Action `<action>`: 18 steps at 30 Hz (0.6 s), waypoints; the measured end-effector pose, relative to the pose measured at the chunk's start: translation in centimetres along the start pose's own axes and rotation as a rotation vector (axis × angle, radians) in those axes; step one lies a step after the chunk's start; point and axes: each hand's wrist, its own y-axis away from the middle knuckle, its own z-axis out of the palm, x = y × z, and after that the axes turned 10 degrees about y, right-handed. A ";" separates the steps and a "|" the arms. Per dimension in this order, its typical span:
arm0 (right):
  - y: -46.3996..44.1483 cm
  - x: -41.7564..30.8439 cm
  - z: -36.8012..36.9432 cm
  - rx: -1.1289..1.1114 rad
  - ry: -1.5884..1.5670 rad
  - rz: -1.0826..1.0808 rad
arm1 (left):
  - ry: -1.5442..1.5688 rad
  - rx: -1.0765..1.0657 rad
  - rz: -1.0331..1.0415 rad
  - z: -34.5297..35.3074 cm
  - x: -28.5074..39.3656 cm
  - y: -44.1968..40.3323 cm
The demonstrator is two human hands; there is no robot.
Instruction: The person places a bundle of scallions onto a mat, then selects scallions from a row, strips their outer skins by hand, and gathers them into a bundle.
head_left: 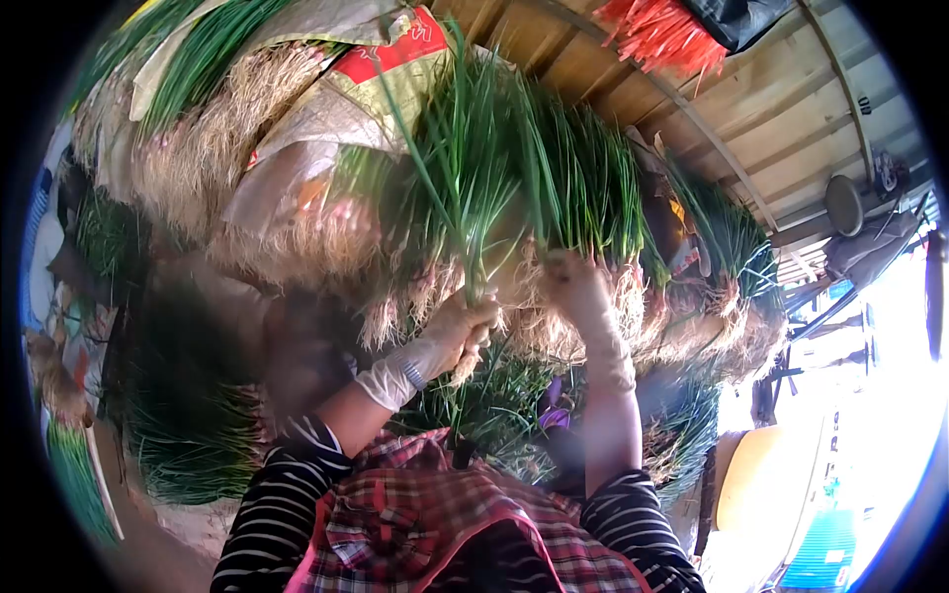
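"In front of the onion pile (583,208), what is held?"

"A small bunch of green onions (474,237), clamped near its roots in the gloved left hand (465,331). The right hand (578,287) is set apart from it, at the pile's roots; whether anything is gripped there cannot be told."

"How much is done?"

"One handful is gathered, it seems; many stalks are left in the pile."

"And its direction?"

"Leaves are pointed up towards the pile, roots away from it, the long axis nearly upright."
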 end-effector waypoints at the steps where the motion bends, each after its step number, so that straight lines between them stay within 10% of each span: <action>1: 1.0 0.1 1.3 -0.116 0.085 -0.121 | -0.037 -0.006 0.002 -0.3 -0.8 -0.4; 7: 2.8 -1.0 3.4 -0.412 -0.434 0.190 | -0.642 -0.256 0.024 0.1 -1.7 -0.7; 9: 1.8 6.1 5.8 0.046 0.010 -0.197 | -0.678 -0.445 0.191 0.6 -0.8 -0.8; 16: -1.3 14.3 -25.4 0.446 1.419 -0.119 | -0.728 -0.373 -0.141 -1.5 -3.6 -1.1; 18: -3.1 19.5 -27.7 0.572 0.780 -0.197 | -0.939 -0.430 -0.106 -0.5 -2.6 -0.2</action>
